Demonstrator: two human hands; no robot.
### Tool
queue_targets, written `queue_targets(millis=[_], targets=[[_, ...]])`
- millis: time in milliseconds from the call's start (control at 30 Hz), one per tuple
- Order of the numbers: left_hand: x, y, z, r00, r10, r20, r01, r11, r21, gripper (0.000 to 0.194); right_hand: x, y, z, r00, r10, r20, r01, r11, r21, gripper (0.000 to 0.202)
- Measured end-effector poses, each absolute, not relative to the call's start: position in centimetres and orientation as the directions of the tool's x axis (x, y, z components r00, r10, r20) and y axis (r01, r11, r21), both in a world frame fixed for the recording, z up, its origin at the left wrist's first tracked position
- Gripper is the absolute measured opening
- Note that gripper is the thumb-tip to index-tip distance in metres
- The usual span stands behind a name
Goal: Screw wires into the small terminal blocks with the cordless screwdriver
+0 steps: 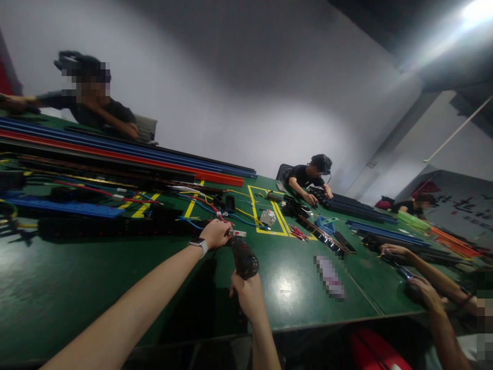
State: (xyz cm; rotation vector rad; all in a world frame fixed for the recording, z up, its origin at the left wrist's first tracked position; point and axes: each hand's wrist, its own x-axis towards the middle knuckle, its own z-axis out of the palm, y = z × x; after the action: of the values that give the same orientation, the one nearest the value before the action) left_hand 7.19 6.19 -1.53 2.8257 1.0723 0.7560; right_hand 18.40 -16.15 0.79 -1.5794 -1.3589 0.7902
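Loose wires (246, 222) and a white block (268, 218) lie beyond the drill (245, 258).

No txt legible. Far R: big dark chars (464, 206) on wall (442, 181), too blurry to read. Nearer, white tag (239, 233) by drill (245, 261) has a small red mark, wording n/a; drill markings unclear. Sheet (330, 277) R of drill pixelated, unreadable.

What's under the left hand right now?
The long black strip runs up to the left hand, and a small white piece shows on its other side, by the front of the power drill. Whatever lies beneath the palm is covered.
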Motion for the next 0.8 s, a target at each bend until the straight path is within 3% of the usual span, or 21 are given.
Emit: queue_targets(millis=[800], targets=[[7.45, 6.99, -2.52, 0.664, 0.596, 0.452, 0.587, -0.79, 0.178, 0.021, 18.26, -16.36, 1.28, 0.202, 0.977, 0.065, 0.432, -0.029, -0.901, 0.023]])
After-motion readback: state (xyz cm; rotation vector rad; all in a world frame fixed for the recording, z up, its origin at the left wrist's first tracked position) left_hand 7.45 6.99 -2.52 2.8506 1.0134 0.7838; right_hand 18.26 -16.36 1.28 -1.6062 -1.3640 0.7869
